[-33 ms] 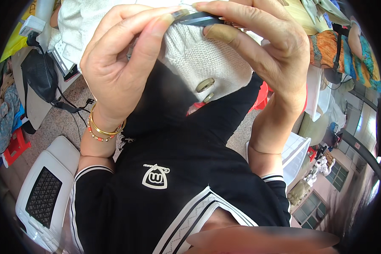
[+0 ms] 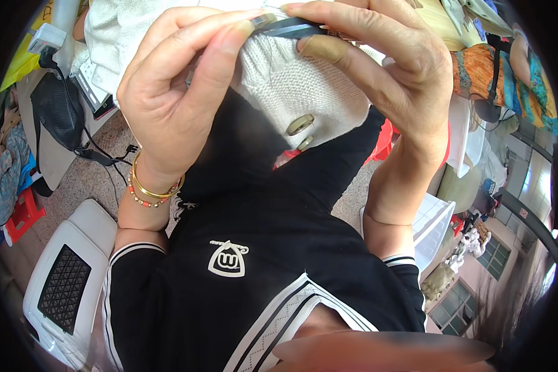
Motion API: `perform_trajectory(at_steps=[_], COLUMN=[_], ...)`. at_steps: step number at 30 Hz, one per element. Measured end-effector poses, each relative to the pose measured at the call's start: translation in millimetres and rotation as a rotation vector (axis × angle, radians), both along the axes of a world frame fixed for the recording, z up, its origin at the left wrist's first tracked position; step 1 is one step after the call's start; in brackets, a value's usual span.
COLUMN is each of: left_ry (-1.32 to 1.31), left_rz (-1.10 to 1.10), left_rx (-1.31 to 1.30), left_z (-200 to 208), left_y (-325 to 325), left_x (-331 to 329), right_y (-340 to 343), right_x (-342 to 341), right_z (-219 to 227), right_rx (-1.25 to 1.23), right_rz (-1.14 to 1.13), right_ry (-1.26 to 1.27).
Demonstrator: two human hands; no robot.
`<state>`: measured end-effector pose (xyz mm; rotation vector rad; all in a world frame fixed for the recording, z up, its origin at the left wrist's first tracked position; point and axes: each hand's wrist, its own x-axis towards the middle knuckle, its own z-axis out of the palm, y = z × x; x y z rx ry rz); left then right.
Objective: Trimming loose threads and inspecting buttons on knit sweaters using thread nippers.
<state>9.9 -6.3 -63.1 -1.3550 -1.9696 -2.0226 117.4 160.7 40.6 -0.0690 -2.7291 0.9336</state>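
Observation:
A white knitted garment [image 2: 310,80] hangs over my lap, with an olive button [image 2: 300,124] and a smaller one [image 2: 305,142] near its lower edge. At the top, my left hand [image 2: 177,87] pinches a small, greyish-olive button-like piece [image 2: 263,21] at the garment between thumb and fingers. My right hand [image 2: 390,68] is closed, thumb below and fingers above, on a dark, shiny, slim tool [image 2: 294,28] whose kind I cannot make out. The tool's tip meets the left fingertips. Tan tape [image 2: 324,48] wraps the right thumb.
On the left are a black mesh bag [image 2: 57,105], a cable with a plug [image 2: 130,149] and a white chair with a black panel [image 2: 65,288]. A red stool [image 2: 26,214] stands beyond. White plastic bins [image 2: 433,226] and patterned cloth [image 2: 474,71] lie to the right.

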Motion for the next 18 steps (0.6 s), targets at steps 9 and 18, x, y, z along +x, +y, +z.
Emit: perform_trajectory(at_steps=[9,18], left_ry=[-0.095,-0.040], left_rz=[-0.071,0.004], left_rx=[0.035,0.018], left_z=[0,-8], left_y=[2,-1], left_x=[3,-2], right_y=[4,-4], right_x=[1,-3], right_z=[-7,-9], right_rx=[-0.122,0.062], right_rz=[0.021,0.035], right_ry=[0.012,0.088])
